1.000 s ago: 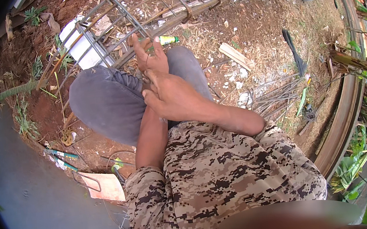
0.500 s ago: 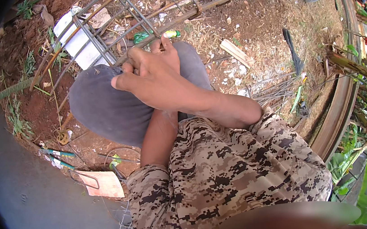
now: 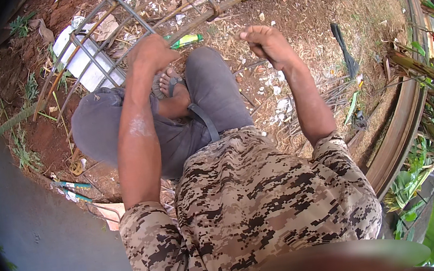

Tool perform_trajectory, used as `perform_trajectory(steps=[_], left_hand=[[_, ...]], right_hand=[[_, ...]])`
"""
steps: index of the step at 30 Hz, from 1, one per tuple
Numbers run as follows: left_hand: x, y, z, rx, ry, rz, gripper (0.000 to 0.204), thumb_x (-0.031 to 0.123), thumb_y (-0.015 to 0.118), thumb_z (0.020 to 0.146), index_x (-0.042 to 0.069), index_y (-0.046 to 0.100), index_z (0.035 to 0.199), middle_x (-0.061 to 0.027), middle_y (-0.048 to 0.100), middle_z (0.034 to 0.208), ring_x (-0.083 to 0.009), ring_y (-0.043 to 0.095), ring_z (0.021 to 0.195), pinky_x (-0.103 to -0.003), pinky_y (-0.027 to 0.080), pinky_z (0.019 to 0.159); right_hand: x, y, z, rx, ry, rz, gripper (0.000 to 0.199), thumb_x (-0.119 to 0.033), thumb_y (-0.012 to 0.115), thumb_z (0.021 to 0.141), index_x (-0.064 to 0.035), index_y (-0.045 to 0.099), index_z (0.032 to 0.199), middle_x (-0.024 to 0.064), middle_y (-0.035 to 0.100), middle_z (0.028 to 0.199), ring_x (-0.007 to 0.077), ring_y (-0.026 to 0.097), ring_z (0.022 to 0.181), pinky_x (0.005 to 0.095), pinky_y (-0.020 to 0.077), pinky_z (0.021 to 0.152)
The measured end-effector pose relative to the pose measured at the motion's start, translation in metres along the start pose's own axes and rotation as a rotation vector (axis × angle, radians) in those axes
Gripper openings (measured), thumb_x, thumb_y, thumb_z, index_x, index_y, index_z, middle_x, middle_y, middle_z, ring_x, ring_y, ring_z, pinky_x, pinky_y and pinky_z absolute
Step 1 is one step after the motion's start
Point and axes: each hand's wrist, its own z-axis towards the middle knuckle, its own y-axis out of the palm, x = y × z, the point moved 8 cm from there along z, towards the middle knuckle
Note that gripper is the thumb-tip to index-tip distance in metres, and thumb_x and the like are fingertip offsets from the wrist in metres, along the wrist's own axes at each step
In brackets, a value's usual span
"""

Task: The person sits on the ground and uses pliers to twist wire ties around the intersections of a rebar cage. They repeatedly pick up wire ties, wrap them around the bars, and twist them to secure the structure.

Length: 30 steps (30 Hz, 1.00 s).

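Head view: shows left hand at the lower edge of the steel bar cage, top left to top centre of the frame; cannot tell whether grasping a bar, fingers being hidden. Shows right hand pinched, upper centre, any contents too fine to tell. Differs from overlapping hands a moment ago; probably means a pause in joint handling.

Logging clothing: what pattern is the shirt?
The shirt shows pixelated camouflage in tan, brown and black; head view.
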Motion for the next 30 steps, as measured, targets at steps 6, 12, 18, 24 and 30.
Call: perform_trajectory(steps=[6,12,18,24,30], left_hand=[[0.021,0.002,0.014,-0.294,0.018,-0.018,0.031,0.021,0.068,0.081,-0.008,0.067,0.069,-0.0155,0.064,0.057,-0.0206,0.064,0.045,-0.034,0.052,0.045],[0.008,0.000,-0.011,-0.094,-0.001,-0.180,0.024,0.019,0.064,0.088,-0.003,0.068,0.081,-0.0097,0.064,0.059,-0.0154,0.059,0.044,-0.031,0.046,0.044],[-0.016,0.054,-0.042,0.125,-0.274,-1.067,0.041,0.030,0.047,0.096,-0.003,0.066,0.109,-0.0156,0.071,0.090,-0.0243,0.069,0.080,-0.040,0.054,0.072],[0.024,0.126,-0.027,0.027,-0.149,-2.388,0.051,0.038,0.035,0.104,-0.002,0.053,0.129,-0.0184,0.054,0.137,-0.0347,0.045,0.133,-0.049,0.034,0.112],[0.045,0.129,-0.014,-0.262,0.329,-2.786,0.036,0.044,0.051,0.101,0.014,0.068,0.113,0.0008,0.048,0.078,-0.0129,0.044,0.067,-0.030,0.039,0.065]], right_hand=[[0.150,0.080,-0.054,-0.287,0.263,0.327,0.030,-0.027,0.063,0.097,-0.0043,0.065,0.117,0.0012,0.066,0.093,0.0083,0.056,0.073,0.0223,0.0459,0.064],[0.225,-0.047,-0.014,0.412,0.052,-0.091,0.064,-0.044,0.060,0.095,-0.0063,0.045,0.145,0.0207,0.058,0.133,0.0309,0.058,0.120,0.0444,0.0485,0.101],[0.311,-0.012,0.031,-0.130,0.228,-1.656,0.092,-0.050,0.071,0.082,-0.0134,0.025,0.153,0.0099,0.019,0.162,0.0278,0.014,0.150,0.0685,0.0183,0.114],[0.306,-0.029,0.040,0.077,0.233,-1.634,0.070,-0.047,0.069,0.083,-0.0083,0.043,0.135,0.0121,0.044,0.140,0.0343,0.033,0.138,0.0703,0.0207,0.111],[0.272,-0.088,0.028,0.381,0.245,-1.407,0.074,-0.052,0.066,0.078,0.0024,0.047,0.125,0.0224,0.055,0.122,0.0359,0.049,0.124,0.0592,0.0345,0.103]])
